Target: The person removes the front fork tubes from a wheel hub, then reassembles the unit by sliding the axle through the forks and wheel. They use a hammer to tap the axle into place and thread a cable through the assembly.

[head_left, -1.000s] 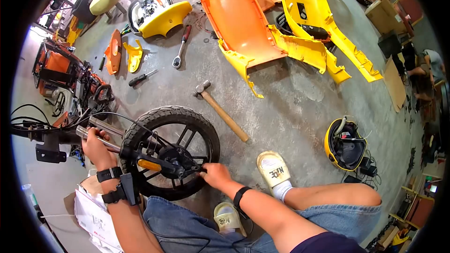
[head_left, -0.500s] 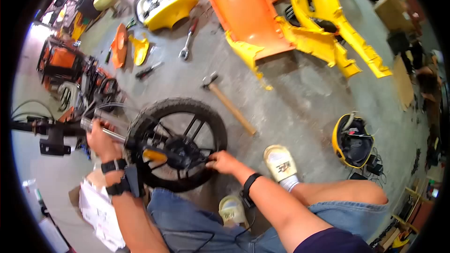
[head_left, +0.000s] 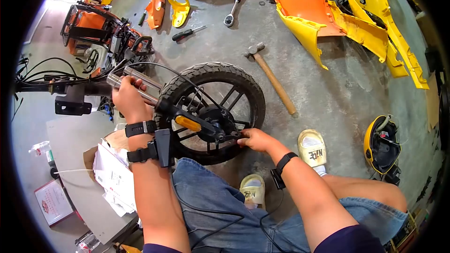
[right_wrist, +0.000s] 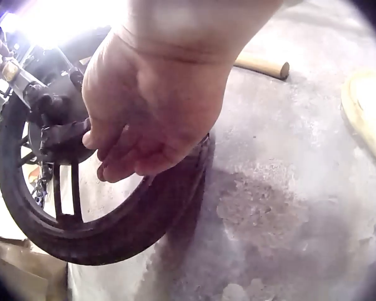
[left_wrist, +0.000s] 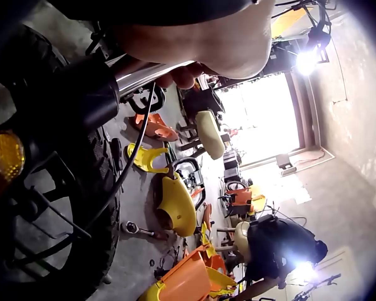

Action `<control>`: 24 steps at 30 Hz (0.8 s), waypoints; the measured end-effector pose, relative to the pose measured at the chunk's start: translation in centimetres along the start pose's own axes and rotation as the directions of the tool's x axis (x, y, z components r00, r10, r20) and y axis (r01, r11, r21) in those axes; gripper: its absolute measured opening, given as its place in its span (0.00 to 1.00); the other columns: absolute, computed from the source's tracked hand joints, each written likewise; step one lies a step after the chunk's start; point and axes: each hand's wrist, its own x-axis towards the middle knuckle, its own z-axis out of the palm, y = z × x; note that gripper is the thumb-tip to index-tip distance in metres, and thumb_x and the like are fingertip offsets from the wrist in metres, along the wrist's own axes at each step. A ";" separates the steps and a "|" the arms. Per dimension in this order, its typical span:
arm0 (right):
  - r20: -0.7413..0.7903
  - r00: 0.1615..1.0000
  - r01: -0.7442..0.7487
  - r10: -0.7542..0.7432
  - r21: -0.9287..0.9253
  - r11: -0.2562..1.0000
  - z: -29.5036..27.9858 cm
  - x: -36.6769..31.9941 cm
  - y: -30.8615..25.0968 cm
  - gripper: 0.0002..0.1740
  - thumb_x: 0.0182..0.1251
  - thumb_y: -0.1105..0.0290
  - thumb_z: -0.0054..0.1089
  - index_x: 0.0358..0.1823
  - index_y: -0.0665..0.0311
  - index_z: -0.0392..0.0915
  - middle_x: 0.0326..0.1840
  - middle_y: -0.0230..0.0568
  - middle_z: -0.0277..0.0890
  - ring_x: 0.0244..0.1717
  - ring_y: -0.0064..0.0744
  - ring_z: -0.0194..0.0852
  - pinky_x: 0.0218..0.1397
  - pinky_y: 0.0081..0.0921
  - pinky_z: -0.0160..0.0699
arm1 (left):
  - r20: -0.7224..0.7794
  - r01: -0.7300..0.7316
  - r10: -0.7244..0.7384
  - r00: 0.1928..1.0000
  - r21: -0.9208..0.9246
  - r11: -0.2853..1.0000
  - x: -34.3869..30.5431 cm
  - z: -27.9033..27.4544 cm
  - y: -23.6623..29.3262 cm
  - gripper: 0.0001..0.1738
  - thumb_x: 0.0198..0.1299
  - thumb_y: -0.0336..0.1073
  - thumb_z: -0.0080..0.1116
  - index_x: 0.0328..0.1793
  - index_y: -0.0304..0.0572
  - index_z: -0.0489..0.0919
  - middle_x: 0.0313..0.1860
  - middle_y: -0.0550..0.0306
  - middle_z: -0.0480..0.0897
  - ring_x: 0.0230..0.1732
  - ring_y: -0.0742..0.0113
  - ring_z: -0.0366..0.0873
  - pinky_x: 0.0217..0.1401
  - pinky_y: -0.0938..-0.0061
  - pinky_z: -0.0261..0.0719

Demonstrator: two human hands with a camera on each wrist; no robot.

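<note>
My left hand (head_left: 129, 99) grips a chrome fork tube (head_left: 149, 97) of a small front wheel, its fingers curled round the metal; in the left wrist view the fingertips (left_wrist: 183, 76) show below the tube. The black spoked wheel (head_left: 257, 94) has a knobbly tyre and leans in front of my knees. An orange reflector (head_left: 187, 122) sits on the dark lower fork leg. Beside the hub (head_left: 212, 116), my right hand (head_left: 258, 139) pinches a small dark part (right_wrist: 66, 135) between thumb and fingers; the hand hides much of it.
On the floor beyond the wheel lie a hammer (head_left: 274, 82), a ratchet (head_left: 234, 7), a screwdriver (head_left: 187, 33) and orange and yellow body panels (head_left: 300, 0). A yellow helmet (head_left: 370, 145) is at right. Papers (head_left: 112, 178) lie at left. Another person (left_wrist: 279, 251) bends over farther off.
The head view has swung, so the wheel and floor things appear farther right and higher. Both hands keep their places, left on the fork tube, right by the hub.
</note>
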 end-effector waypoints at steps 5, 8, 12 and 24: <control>-0.171 0.985 -0.023 0.024 0.006 1.000 1.4 0.5 1.3 0.18 0.61 0.60 0.67 0.41 0.70 0.83 0.34 0.48 0.84 0.38 0.39 0.84 0.43 0.35 0.79 | -0.012 -0.006 0.006 1.000 -0.006 1.000 0.4 -0.3 -0.3 0.09 0.63 0.30 0.53 0.48 0.37 0.72 0.34 0.59 0.76 0.32 0.68 0.77 0.33 0.73 0.77; -0.325 0.943 -0.034 -0.076 -0.319 0.947 1.7 -0.3 0.5 0.19 0.58 0.57 0.69 0.42 0.65 0.84 0.37 0.52 0.84 0.42 0.49 0.84 0.46 0.39 0.80 | 0.003 0.007 -0.007 1.000 -0.019 1.000 0.7 -0.5 -0.5 0.09 0.63 0.30 0.53 0.49 0.37 0.73 0.34 0.59 0.76 0.32 0.68 0.77 0.33 0.74 0.77; -0.495 0.868 -0.119 -0.036 -0.279 0.953 3.4 -1.6 -1.1 0.18 0.56 0.59 0.69 0.42 0.64 0.83 0.41 0.53 0.83 0.45 0.53 0.82 0.50 0.42 0.79 | -0.029 0.023 -0.024 0.999 -0.006 1.000 0.0 -0.1 0.1 0.10 0.63 0.29 0.53 0.49 0.38 0.73 0.35 0.59 0.77 0.32 0.68 0.78 0.33 0.74 0.77; -0.291 0.955 0.010 -0.053 -0.147 0.989 1.3 0.0 0.2 0.25 0.60 0.57 0.68 0.50 0.70 0.78 0.41 0.51 0.83 0.45 0.44 0.82 0.49 0.37 0.76 | -0.036 -0.041 0.041 0.999 0.004 0.999 0.2 0.1 -0.4 0.09 0.63 0.28 0.54 0.48 0.38 0.71 0.36 0.59 0.76 0.32 0.70 0.77 0.32 0.75 0.77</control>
